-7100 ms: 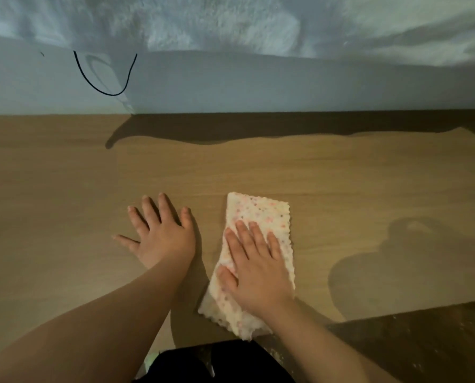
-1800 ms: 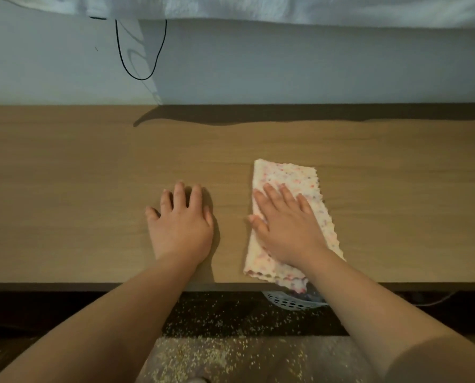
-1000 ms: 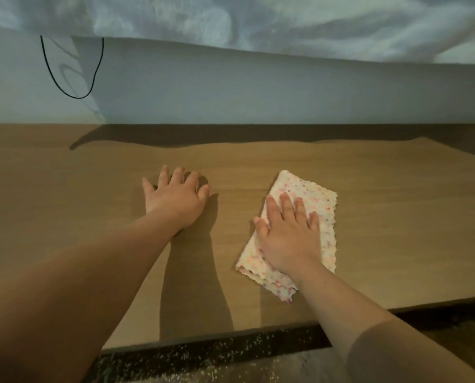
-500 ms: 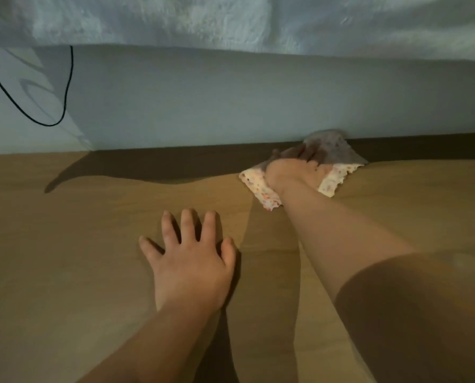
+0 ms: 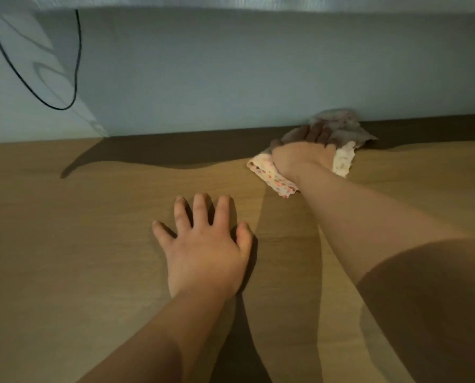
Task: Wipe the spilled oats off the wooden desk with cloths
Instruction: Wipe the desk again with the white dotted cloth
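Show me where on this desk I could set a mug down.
Bare desk spreads left of the left hand, and also right of the right arm. Crowded spot: the back, where the right hand presses the cloth by the wall.

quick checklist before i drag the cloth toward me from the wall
1. Right hand on cloth: ok, pressing it at the far edge of the desk, against the wall.
2. Cloth lying flat: not ok, its far part is bunched up at the wall.
3. Left hand bracing: ok, flat on the desk, fingers spread, apart from the cloth.
4. Oats in the path: cannot tell, none show but the light is dim.
5. Cable out of the way: ok, it hangs on the wall far left.
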